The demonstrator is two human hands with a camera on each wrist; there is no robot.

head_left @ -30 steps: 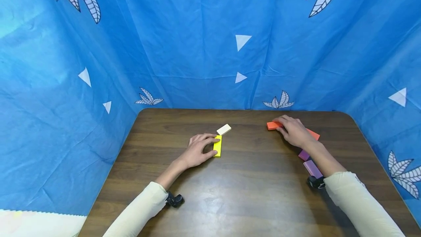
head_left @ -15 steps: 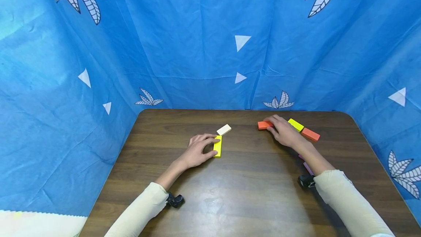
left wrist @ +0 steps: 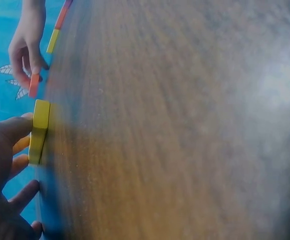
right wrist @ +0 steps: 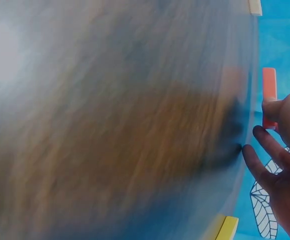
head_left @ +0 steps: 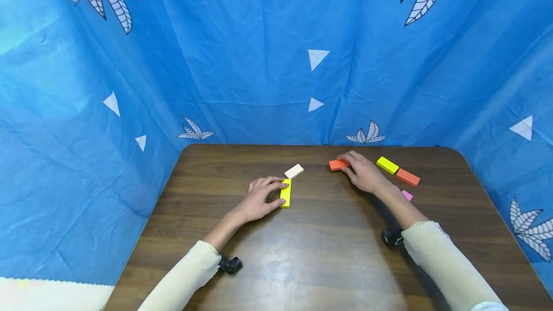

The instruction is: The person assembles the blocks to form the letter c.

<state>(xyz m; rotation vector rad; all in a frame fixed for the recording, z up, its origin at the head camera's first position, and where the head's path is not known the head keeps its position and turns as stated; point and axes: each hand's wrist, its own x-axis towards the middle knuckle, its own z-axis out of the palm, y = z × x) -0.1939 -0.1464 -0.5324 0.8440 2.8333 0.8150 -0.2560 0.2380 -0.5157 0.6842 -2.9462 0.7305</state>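
Note:
My left hand point(head_left: 261, 197) pinches a yellow rectangular block point(head_left: 286, 193) lying on the table, thumb at its near end and fingertips toward its far end. A cream block point(head_left: 294, 171) lies at an angle just beyond that far end. Farther right, the right hand point(head_left: 362, 173) grips an orange-red block point(head_left: 338, 165) by its right end, between thumb and fingers. In the right wrist view this orange-red block point(right wrist: 269, 80) shows against the blue cloth, above the table edge. The left wrist view shows the yellow block point(left wrist: 40, 131) close beside the left fingers.
Right of the right hand, a yellow block point(head_left: 387, 165) and an orange block point(head_left: 408, 177) lie end to end. A pink block point(head_left: 407, 195) shows beside the right forearm. Blue cloth point(head_left: 268, 61) hangs behind the wooden table point(head_left: 311, 253).
The right hand has moved left with the orange-red block, toward the cream block. A yellow block behind that hand has come into view. My left hand stays in place.

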